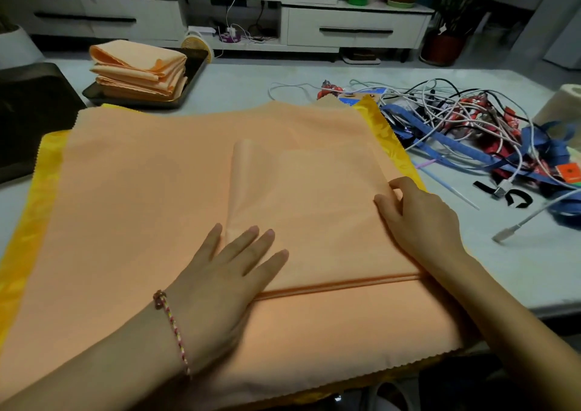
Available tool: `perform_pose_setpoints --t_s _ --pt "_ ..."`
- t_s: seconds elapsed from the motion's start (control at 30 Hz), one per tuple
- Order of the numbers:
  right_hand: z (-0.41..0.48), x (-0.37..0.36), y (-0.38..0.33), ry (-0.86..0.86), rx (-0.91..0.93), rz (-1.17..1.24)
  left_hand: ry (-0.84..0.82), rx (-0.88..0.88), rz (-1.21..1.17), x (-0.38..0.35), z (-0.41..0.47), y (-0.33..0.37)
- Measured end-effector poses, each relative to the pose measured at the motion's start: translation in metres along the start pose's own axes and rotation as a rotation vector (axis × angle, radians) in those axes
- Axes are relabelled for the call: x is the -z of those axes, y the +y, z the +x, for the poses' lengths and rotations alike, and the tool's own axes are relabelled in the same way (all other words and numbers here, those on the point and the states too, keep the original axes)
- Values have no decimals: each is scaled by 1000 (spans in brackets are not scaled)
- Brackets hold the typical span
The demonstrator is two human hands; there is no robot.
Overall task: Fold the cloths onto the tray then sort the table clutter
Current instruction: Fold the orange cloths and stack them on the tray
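Head view shows the left hand (239, 253) flat, pinning the half-folded peach cloth (314, 206) at centre while the right hand (418, 218) pinches its three-o'clock edge, likely to square it; the tray (193, 68) sits at ten o'clock.

Folded peach cloth (314, 206) at centre, lying on a spread peach cloth (141, 190) over a yellow cloth (28, 222). Left hand (226, 269) flat on its 7 o'clock corner, fingers straight. Right hand (421, 218) pinches its 3 o'clock edge. Tray (195, 74) at 11 o'clock holds a stack of folded cloths (138, 68). Cable tangle (471, 121) on the table (235, 86) at 2 o'clock.
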State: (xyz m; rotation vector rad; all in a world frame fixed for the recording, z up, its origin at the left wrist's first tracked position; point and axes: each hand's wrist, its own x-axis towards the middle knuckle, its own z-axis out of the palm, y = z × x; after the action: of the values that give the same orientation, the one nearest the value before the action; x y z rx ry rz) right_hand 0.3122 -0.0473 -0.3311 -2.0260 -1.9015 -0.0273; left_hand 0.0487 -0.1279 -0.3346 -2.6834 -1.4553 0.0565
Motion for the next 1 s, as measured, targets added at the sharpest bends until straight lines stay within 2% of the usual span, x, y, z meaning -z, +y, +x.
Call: perform_pose_setpoints --t_s 0.17,0.23,0.37,0.5,0.57,0.6,0.67,0.73,0.8,0.87,0.93,1.0 --pt "9 14 12 -202 39 241 154 -23 -148 8 12 4" --pt "12 16 15 -236 74 259 180 -19 -147 3 24 5" --pt "13 15 19 -238 93 267 114 16 -67 -16 33 9" --pt "22 21 23 -374 39 320 132 20 -82 -24 35 12" --pt "24 25 21 -388 27 260 145 20 -87 -25 35 13" --pt "23 27 20 -330 42 173 157 18 -86 -26 35 13" --pt "19 29 14 -104 114 51 177 14 -86 -27 35 14" --pt "7 30 -4 52 240 168 175 17 -90 -26 34 15" --pt "-10 26 -30 -2 416 305 186 5 -92 -26 35 14" --pt "-29 12 -51 -139 593 291 193 -11 -101 -25 36 15" --pt "-42 -2 -60 -228 633 221 205 -23 -153 -23 38 16" --pt "-49 -11 -58 -248 591 155 237 -31 -278 -19 38 15"
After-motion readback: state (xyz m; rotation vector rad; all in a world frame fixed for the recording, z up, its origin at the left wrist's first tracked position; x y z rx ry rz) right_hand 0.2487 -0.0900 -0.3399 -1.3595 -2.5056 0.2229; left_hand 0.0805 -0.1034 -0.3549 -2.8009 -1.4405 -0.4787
